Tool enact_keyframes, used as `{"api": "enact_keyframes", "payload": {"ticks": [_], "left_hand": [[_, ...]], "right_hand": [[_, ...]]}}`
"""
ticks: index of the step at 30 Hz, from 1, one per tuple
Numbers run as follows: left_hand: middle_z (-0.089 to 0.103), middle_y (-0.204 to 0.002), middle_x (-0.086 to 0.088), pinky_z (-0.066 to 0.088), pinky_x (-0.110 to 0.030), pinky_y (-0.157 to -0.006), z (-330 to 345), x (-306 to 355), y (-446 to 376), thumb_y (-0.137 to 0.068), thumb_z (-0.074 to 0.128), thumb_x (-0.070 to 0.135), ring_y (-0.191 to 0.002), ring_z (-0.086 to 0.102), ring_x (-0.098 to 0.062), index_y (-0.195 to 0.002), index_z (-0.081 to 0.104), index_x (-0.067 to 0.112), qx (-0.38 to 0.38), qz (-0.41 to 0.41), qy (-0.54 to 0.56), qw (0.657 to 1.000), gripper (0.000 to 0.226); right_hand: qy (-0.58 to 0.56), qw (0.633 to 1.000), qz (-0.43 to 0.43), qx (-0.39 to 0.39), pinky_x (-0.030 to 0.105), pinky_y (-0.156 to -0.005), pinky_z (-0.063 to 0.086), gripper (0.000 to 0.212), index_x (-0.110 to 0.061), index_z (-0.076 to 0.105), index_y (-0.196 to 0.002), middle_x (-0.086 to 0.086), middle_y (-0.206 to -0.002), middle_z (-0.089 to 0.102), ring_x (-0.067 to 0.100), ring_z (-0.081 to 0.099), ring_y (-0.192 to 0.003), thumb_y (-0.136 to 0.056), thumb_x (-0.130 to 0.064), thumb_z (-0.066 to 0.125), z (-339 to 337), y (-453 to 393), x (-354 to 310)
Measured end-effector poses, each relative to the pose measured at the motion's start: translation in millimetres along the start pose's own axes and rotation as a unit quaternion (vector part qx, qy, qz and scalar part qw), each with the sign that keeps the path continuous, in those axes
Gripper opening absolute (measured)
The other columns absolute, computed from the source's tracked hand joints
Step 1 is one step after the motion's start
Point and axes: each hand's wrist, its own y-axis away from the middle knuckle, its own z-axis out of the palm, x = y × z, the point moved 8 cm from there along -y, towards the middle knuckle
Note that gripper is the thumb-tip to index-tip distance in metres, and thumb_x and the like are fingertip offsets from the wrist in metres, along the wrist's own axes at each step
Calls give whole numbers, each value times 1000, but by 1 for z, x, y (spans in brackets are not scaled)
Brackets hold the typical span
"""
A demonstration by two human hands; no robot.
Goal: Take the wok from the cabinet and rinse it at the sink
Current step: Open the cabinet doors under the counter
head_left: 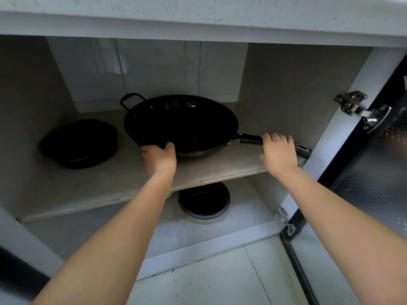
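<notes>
cabinet door (374,172) cut off right, lower pot (203,203) half hidden
</notes>
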Motion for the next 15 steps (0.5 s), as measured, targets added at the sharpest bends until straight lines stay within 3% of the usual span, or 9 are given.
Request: {"api": "enact_keyframes", "payload": {"ticks": [10,15], "left_hand": [[53,-127,-22,47,-47,-95,-31,-14,48,-87,54,31,-112,54,-40,-133,37,-4,0,-12,4,1000,60],[57,-120,-21,49,-48,-92,-49,-20,73,-84,55,30,-108,56,-41,-122,46,-3,4,-24,4,1000,51]], "right_hand": [[-19,1000,-2,-14,39,-87,40,31,-5,54,-119,17,-120,47,33,42,-112,-94,-24,51,-24,50,14],[-9,998,-31,-46,37,-84,41,30,-5,51,-118,15,-120,56,32,51,-111,-96,-26,48,-34,75,16]]}}
